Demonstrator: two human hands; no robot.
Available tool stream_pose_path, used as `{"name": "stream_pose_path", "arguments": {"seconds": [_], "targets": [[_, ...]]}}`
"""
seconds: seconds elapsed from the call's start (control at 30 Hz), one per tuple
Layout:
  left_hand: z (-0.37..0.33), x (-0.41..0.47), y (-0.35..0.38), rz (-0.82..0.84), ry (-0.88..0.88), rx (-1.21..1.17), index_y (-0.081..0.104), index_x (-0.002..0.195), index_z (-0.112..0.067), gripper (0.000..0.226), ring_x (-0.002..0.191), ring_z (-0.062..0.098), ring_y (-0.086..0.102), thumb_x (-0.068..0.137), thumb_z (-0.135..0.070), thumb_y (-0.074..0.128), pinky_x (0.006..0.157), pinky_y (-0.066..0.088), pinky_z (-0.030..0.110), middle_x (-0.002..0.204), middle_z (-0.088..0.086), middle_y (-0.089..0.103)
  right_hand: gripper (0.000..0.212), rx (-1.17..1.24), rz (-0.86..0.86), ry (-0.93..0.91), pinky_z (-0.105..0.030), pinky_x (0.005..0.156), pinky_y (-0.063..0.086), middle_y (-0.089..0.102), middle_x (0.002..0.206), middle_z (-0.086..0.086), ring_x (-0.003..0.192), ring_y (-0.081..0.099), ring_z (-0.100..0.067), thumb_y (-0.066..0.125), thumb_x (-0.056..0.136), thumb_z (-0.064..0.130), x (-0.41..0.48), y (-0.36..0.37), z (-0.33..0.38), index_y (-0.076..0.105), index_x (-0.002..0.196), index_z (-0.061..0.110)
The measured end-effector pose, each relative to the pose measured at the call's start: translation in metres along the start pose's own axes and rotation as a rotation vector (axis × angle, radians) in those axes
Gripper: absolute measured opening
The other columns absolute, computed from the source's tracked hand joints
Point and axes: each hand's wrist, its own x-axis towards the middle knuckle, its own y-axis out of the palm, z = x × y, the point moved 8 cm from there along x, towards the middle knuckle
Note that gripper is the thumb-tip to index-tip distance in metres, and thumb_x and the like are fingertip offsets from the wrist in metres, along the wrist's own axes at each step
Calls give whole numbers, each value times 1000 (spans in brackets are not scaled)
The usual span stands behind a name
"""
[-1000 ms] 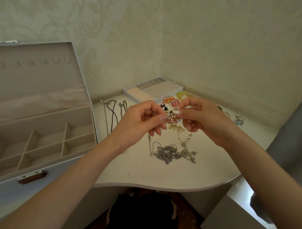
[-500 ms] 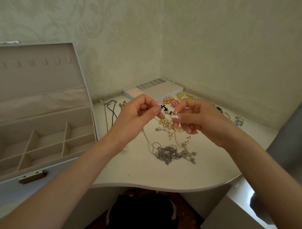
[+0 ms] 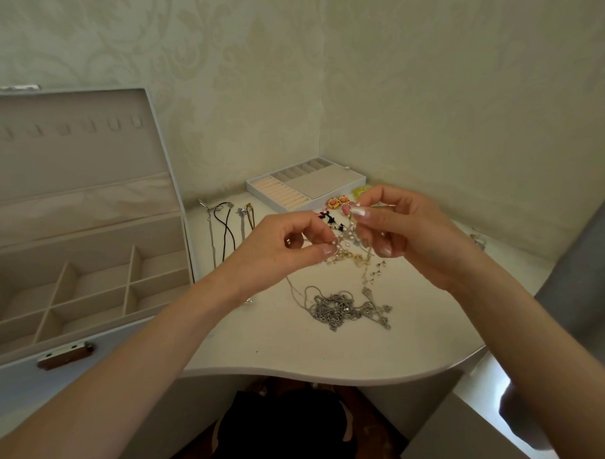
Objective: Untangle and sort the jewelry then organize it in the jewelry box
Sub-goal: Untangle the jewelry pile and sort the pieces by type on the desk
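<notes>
My left hand [image 3: 281, 250] and my right hand [image 3: 404, 239] are up over the table [image 3: 264, 351], close together. Each one pinches a bit of a small pearly chain [image 3: 346, 245] with curled fingers, and I think I am picking at a knot. Below it, a heap of silver chains [image 3: 338, 307] lies all tangled on the table. A few necklaces [image 3: 225, 228] lie straight next to the jewelry box [image 3: 21, 380]. The box is open, and I see nothing in its little rooms. So I think I am near the start, with most of the sorting and all the putting away left to do
</notes>
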Motion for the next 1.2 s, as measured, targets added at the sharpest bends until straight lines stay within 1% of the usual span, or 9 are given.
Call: {"name": "stream_pose_path", "arguments": {"seconds": [0.1, 0.2, 0.33, 0.43, 0.57, 0.73, 0.97, 1.13, 1.2], "targets": [[0, 0, -3, -32, 7, -32, 69, 84, -19, 2, 61, 12, 38, 83, -18, 69, 61, 34, 17, 64, -17, 58, 16, 26, -30, -26, -20, 48, 31, 49, 50, 4, 45, 38, -9, 71, 74, 20, 2, -3, -1, 57, 80, 13], [-1, 1, -7, -69, 30, -69, 70, 83, -20, 3, 68, 26, 44, 81, -23, 71, 71, 39, 31, 78, 6, 66, 16, 48, -54, -30, -23, 56, 40, 47, 48, 6, 47, 46, -9, 66, 71, 21, 2, -7, -1, 57, 81, 12], [-3, 2, -5, -63, 38, -97, 69, 83, -17, 2, 71, 21, 48, 83, -15, 69, 71, 41, 23, 89, 27, 63, 15, 64, -1, -6, -21, 44, 42, 46, 50, 3, 43, 51, -14, 65, 73, 20, 3, -1, -1, 56, 81, 10], [-3, 3, -5, -62, 52, -108, 65, 84, -14, 5, 74, 19, 51, 84, -11, 68, 73, 42, 25, 86, 19, 64, 17, -6, 13, -11, -20, 41, 36, 56, 60, -1, 42, 48, -13, 66, 74, 21, 2, 3, -2, 57, 82, 10], [-1, 3, -6, -68, 28, -65, 61, 81, -17, 9, 61, 7, 40, 85, -8, 63, 60, 36, 10, 65, -18, 55, 18, -42, 9, -14, -18, 42, 31, 65, 71, -2, 43, 43, -12, 66, 78, 21, 2, 4, -2, 58, 86, 7], [0, 4, -3, -53, 10, -80, 58, 80, -16, 15, 72, 16, 52, 83, -2, 61, 67, 44, 17, 78, -3, 66, 9, -51, 4, -52, -17, 43, 30, 68, 73, -3, 44, 42, -11, 65, 81, 18, 1, 4, 3, 59, 81, 11], [-7, 2, 1, -12, 47, -56, 60, 82, -19, 16, 52, 3, 34, 82, -5, 69, 53, 34, 9, 60, -23, 56, 13, 1, -3, -76, -22, 51, 38, 67, 67, -7, 56, 55, -16, 69, 80, 19, 2, 3, 5, 58, 81, 12], [-4, 3, -2, -64, 51, -92, 63, 79, -14, 7, 70, 17, 53, 84, -11, 66, 70, 44, 23, 71, -4, 64, 15, -38, -30, -53, -17, 42, 32, 54, 52, 0, 42, 43, -12, 66, 76, 25, 0, 2, 6, 58, 79, 12], [-8, 3, -2, -67, 77, -101, 63, 78, -12, 10, 68, 9, 56, 88, -10, 62, 68, 43, 15, 67, -6, 64, 18, -103, -13, -34, -16, 41, 29, 51, 51, 3, 41, 39, -10, 68, 74, 26, -1, 4, 4, 60, 82, 12]]}}
